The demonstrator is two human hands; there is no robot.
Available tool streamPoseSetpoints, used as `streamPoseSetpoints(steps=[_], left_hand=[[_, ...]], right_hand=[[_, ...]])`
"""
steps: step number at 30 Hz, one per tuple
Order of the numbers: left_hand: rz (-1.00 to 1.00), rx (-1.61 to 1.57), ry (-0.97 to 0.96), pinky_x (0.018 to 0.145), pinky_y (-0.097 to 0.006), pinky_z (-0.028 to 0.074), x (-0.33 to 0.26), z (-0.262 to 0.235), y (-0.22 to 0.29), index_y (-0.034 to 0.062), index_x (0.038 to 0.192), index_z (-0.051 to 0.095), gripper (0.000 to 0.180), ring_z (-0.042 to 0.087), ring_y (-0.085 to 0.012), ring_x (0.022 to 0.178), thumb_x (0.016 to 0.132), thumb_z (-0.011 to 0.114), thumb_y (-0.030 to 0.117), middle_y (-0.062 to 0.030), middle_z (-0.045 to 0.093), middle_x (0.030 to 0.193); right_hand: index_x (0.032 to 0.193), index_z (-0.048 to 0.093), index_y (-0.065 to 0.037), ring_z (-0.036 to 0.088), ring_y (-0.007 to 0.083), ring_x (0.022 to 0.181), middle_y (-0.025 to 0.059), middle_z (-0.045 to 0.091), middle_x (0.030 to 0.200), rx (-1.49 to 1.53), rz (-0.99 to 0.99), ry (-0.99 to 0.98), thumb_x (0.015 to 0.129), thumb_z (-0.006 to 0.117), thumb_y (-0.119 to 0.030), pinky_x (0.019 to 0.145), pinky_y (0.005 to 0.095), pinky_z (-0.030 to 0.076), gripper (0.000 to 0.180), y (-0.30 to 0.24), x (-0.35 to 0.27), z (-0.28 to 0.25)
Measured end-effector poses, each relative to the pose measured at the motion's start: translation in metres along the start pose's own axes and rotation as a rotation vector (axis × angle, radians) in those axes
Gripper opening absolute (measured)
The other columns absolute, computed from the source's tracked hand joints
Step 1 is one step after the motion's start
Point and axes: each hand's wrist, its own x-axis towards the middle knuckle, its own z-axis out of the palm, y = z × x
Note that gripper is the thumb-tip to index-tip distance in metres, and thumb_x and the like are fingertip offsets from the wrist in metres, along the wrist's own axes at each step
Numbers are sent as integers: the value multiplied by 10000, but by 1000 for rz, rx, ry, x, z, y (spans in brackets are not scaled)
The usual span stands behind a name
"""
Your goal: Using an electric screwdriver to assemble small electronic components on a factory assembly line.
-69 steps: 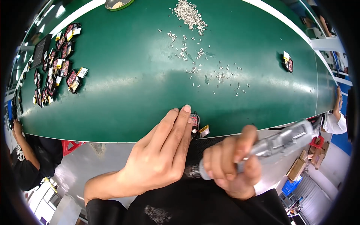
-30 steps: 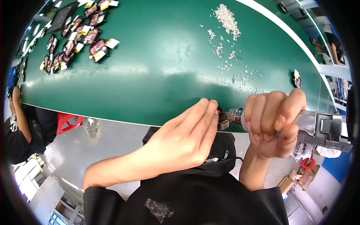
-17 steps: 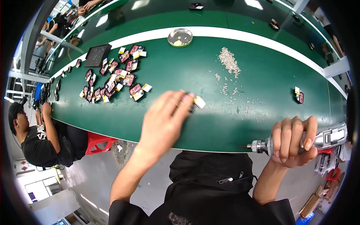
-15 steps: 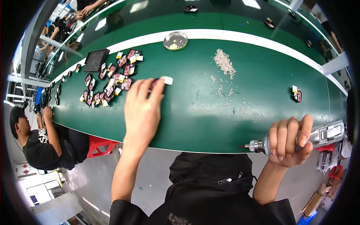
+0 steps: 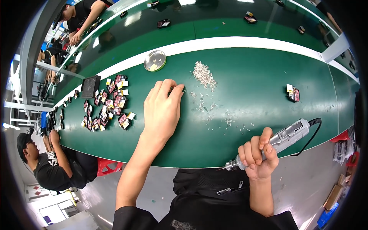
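My right hand (image 5: 258, 155) is wrapped around a silver electric screwdriver (image 5: 289, 134), its bit pointing left at the table's near edge. Over the middle of the green table (image 5: 153, 147), my left hand (image 5: 163, 109) has its fingers curled together; what they hold, if anything, is hidden. Just right of those fingertips lie a heap of small silver screws (image 5: 204, 74) and a loose scatter of more. Left of this hand, several small black-and-pink units (image 5: 119, 101) with white and yellow tabs sit in a cluster. A single such unit (image 5: 294, 94) lies at the right.
A round shallow dish (image 5: 155, 61) stands near the white rail (image 5: 214, 41). Beyond the cluster is a black tray (image 5: 90, 87). A cable (image 5: 316, 132) hangs from the screwdriver. At the left a co-worker (image 5: 57, 165) sits by a red stool (image 5: 109, 166); other people work farther back.
My left hand has let go of a black-and-pink unit beside the cluster and moved right towards the screws. The screwdriver, still in my right hand, is now tilted more steeply. The view has shifted.
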Motion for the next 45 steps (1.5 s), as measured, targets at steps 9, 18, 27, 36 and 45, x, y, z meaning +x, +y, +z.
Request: streamPoseSetpoints(steps=[9, 18, 27, 36, 45], left_hand=[[320, 195, -84, 625, -334, 508, 12, 0, -13, -7, 899, 637, 205, 572, -222, 742, 696, 668, -5, -75, 577, 876], [248, -113, -28, 622, -308, 503, 11, -6, -10, -22, 885, 635, 190, 599, -221, 707, 706, 668, -78, -90, 607, 832], [-359, -960, -75, 630, -238, 506, -61, -27, 59, -79, 886, 670, 111, 620, -146, 710, 810, 594, -103, -142, 657, 877], [-480, -1524, -84, 626, -262, 541, -85, -34, 82, -114, 914, 660, 131, 631, -183, 720, 818, 572, -123, -208, 646, 904], [-526, -1575, -52, 516, -311, 520, -88, -35, 94, -119, 856, 637, 154, 611, -219, 616, 853, 608, 32, -215, 612, 828]], right_hand=[[851, 403, -92, 377, 96, 396, -16, 368, 508, 18, 43, -62, 925, 539, -220, 464, 271, 386, 201, -2, 5, -5], [855, 411, -92, 375, 96, 395, -18, 371, 511, 3, 23, -52, 929, 529, -222, 468, 270, 380, 191, -7, -5, -4], [898, 422, -104, 399, 95, 427, -20, 384, 533, 5, -101, -72, 959, 456, -239, 501, 280, 399, 152, -20, 1, 20], [911, 478, -36, 400, 104, 426, -5, 396, 540, 93, -270, -135, 972, 457, -218, 509, 264, 392, 193, -27, 20, 54], [911, 481, -45, 398, 93, 417, -12, 394, 529, 59, -269, -126, 965, 474, -208, 489, 251, 383, 172, -23, 21, 54]])
